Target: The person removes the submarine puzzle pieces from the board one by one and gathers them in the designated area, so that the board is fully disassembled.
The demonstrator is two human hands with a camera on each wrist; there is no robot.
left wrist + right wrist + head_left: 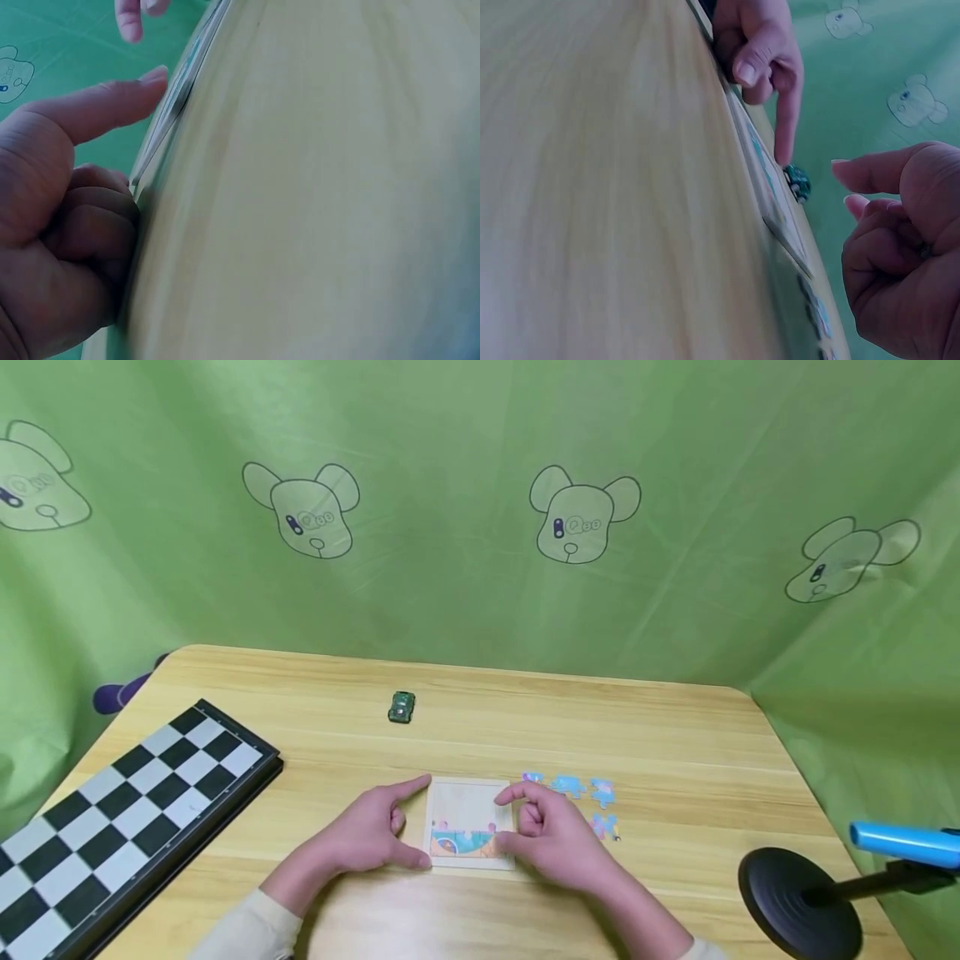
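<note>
A square wooden puzzle tray [468,863] lies on the table, with joined teal and orange puzzle pieces [465,843] along its near part. My left hand [367,831] rests at the tray's left side, index finger at the far corner and thumb at the near one. In the left wrist view, that hand's other fingers [94,225] are folded. Over the tray's right side is my right hand [555,839], thumb and bent index finger apart. No piece shows between them in the right wrist view. Loose puzzle pieces [567,786] lie to the tray's right, several in number.
At the left sits a black-and-white chessboard box [142,810]. A small green toy car [402,707] stands beyond the tray. To the right is a round black stand [798,902] with a blue tube [903,843]. A green curtain [450,593] hangs behind the table.
</note>
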